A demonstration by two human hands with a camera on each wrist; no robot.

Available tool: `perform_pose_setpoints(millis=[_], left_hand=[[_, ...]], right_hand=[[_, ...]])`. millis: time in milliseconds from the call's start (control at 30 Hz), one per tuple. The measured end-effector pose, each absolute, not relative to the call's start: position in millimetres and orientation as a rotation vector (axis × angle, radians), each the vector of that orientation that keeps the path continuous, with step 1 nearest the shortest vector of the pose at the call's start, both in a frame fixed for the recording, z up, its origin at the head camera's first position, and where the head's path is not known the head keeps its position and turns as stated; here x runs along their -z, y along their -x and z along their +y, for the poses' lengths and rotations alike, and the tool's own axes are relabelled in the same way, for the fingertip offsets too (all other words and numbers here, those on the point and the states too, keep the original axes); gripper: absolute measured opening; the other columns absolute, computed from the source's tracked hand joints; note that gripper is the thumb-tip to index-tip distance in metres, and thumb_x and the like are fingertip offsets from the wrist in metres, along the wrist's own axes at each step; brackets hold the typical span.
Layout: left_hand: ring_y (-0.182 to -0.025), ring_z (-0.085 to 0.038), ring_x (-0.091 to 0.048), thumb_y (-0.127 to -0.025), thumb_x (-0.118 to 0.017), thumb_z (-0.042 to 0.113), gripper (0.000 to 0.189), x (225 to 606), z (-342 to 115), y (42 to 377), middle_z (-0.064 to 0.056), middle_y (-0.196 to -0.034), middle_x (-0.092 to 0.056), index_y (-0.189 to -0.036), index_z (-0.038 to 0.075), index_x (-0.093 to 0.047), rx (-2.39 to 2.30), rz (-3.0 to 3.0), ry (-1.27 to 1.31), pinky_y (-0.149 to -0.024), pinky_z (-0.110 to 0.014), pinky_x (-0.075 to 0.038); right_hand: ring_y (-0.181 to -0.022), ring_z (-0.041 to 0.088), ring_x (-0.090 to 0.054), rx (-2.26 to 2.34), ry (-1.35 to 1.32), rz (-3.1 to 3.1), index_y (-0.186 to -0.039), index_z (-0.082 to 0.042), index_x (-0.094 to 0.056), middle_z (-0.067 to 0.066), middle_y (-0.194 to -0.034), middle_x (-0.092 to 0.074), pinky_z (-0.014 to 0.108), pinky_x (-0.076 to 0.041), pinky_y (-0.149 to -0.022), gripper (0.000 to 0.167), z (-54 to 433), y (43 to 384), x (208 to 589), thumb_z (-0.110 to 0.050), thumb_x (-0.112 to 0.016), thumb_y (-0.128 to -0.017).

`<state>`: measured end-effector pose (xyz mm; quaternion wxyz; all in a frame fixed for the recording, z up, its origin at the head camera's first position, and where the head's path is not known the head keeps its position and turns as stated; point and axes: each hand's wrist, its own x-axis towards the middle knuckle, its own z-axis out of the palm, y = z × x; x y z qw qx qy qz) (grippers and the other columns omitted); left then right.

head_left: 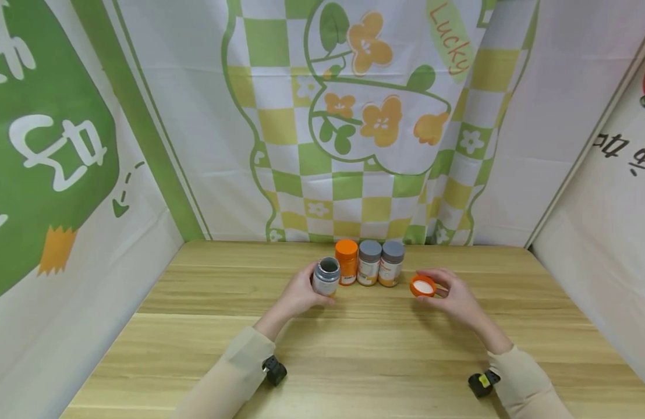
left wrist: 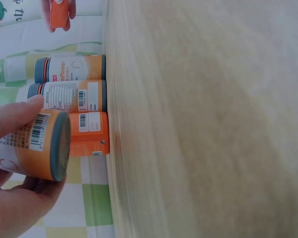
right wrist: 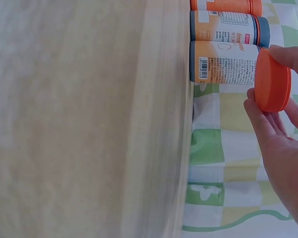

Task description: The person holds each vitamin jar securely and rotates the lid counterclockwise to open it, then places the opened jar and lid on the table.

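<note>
My left hand (head_left: 300,293) grips an uncapped grey supplement bottle (head_left: 326,279), its open mouth facing up. In the left wrist view the bottle (left wrist: 32,144) shows an orange and white label with a barcode, and its base is lifted off the table. My right hand (head_left: 455,295) pinches an orange lid (head_left: 422,286) by its edge, the white inside turned toward the head camera. The right wrist view shows the orange top of this lid (right wrist: 271,81) between thumb and fingers. Between the hands stand a capped orange bottle (head_left: 346,263) and two grey-capped bottles (head_left: 368,265) (head_left: 391,265).
The three standing bottles form a row near the back edge of the wooden table (head_left: 348,361). Behind them hangs a checked green and yellow curtain (head_left: 348,192). Printed cloth walls (head_left: 55,145) rise at both sides. A black wrist camera (head_left: 274,370) sits on each sleeve.
</note>
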<state>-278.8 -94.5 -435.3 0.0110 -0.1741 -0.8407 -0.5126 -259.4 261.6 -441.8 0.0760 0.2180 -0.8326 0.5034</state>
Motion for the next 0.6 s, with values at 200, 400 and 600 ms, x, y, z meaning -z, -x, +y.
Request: perform_pose_setpoints(millis=[200, 400, 600], left_hand=[[-0.115, -0.029, -0.056, -0.058, -0.086, 0.000, 0.087, 438, -98, 283, -0.009, -0.125, -0.060, -0.135, 0.011, -0.048, 1.575, -2.664, 0.489, -0.101, -0.049, -0.041], [-0.116, -0.029, -0.055, -0.056, -0.087, 0.001, 0.087, 438, -101, 285, -0.009, -0.125, -0.060, -0.134, 0.009, -0.048, 1.570, -2.672, 0.455, -0.101, -0.049, -0.040], [-0.116, -0.030, -0.055, -0.056, -0.087, -0.001, 0.086, 437, -104, 287, -0.010, -0.125, -0.060, -0.133, 0.009, -0.049, 1.571, -2.679, 0.419, -0.102, -0.051, -0.038]], right_hand=[[-0.107, 0.008, -0.054, -1.504, -0.617, -2.518, -0.126, 0.002, -0.056, 0.018, -0.121, -0.051, 0.016, -0.048, -0.087, 0.057, 265, 261, 443, -0.013, -0.078, -0.076], [-0.107, 0.007, -0.055, -1.489, -0.593, -2.561, -0.127, 0.000, -0.055, 0.017, -0.124, -0.052, 0.014, -0.047, -0.087, 0.057, 271, 266, 445, -0.015, -0.078, -0.077], [-0.111, 0.023, -0.057, -1.473, -0.572, -2.599, -0.128, 0.001, -0.053, 0.020, -0.126, -0.055, 0.015, -0.048, -0.086, 0.056, 274, 270, 445, -0.014, -0.076, -0.078]])
